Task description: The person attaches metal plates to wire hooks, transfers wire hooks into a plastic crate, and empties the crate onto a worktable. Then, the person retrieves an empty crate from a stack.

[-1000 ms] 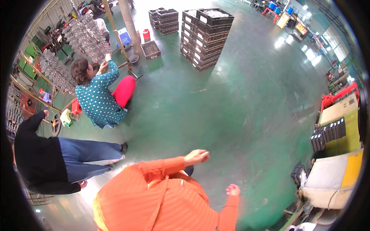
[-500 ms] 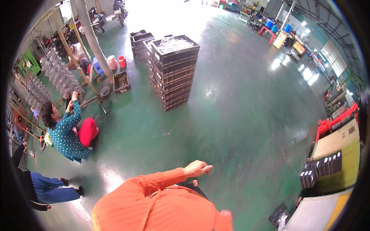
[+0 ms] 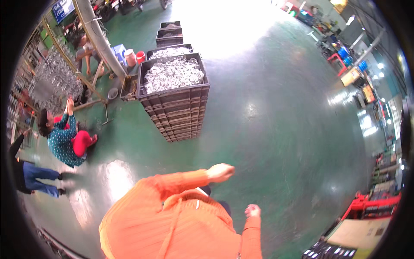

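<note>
My left hand point(image 3: 221, 172) is held out in front of me at the end of an orange sleeve, its fingers curled and slightly blurred. Lower and to the right, my right hand point(image 3: 253, 210) is loosely closed. Nothing shows in either hand, and neither touches anything. Ahead, a little to the left, rises a tall stack of black plastic crates point(image 3: 177, 114). The top crate is filled with small shiny silver-coloured parts point(image 3: 172, 75). Close behind it is another crate of similar parts point(image 3: 169, 52).
At left, a person in a dotted teal top point(image 3: 64, 142) squats by racks of hanging metal parts point(image 3: 54, 80); another stands in blue jeans point(image 3: 41, 175). A grey post point(image 3: 99, 39) and red bucket point(image 3: 140, 56) are beyond. Red equipment point(image 3: 371, 206) stands at lower right.
The crate stack now appears nearer and further left, with the parts inside clearer. My right hand has come into fuller view. The squatting person appears further left.
</note>
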`<state>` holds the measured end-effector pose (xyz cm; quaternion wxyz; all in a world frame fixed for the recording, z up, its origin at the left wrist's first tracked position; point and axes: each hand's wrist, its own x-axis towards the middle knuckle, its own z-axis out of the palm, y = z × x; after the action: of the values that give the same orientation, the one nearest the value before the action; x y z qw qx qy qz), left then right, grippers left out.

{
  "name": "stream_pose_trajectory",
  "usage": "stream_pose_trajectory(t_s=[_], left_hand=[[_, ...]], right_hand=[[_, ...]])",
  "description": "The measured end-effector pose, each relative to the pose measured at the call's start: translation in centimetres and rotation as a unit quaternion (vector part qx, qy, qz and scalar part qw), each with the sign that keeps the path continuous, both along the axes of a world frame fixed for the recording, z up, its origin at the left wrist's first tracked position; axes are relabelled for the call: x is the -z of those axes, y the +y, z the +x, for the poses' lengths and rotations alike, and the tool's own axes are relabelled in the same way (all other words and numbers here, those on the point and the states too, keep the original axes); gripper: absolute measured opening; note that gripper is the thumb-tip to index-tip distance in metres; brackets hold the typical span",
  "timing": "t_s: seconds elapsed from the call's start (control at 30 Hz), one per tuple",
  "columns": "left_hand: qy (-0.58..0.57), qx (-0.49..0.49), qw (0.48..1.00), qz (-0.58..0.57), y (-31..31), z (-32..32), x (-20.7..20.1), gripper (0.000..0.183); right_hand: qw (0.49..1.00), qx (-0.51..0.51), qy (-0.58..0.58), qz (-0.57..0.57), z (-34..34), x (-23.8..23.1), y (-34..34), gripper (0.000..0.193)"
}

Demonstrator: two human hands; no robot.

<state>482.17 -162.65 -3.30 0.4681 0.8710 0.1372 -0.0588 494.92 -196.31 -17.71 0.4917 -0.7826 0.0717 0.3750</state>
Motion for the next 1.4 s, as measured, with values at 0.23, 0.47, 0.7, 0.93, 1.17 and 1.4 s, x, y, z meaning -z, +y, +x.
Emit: stream_pose_trajectory(t_s=[0.23,0.47,0.7,0.93,1.17,1.4], left_hand=[[-0.192,0.093,0.955,-0.208,9.8,27.7,-8.1,0.020],[-0.073,-0.045,0.978,-0.191,25.2,41.5,-1.3,0.026],[-0.126,-0.444,0.830,-0.313,46.8,41.9,0.9,0.023],[-0.058,-0.469,0.853,-0.222,69.7,47.1,3.5,0.022],[-0.175,-0.420,0.890,-0.023,93.8,55.4,-5.3,0.018],[0.005,-0.543,0.839,0.027,107.2,53.4,6.6,0.021]], right_hand=[[0.979,-0.001,0.189,-0.082,9.1,6.0,1.1,0.006],[0.978,-0.080,0.158,-0.109,43.6,5.6,16.7,0.013],[0.947,-0.212,-0.241,0.002,82.5,-7.7,60.3,0.014],[0.935,-0.162,-0.068,0.308,77.2,-14.4,101.0,0.023],[0.886,-0.450,0.081,-0.075,76.9,4.2,107.8,0.012],[0.901,-0.232,0.230,-0.285,88.6,4.6,123.7,0.003]])
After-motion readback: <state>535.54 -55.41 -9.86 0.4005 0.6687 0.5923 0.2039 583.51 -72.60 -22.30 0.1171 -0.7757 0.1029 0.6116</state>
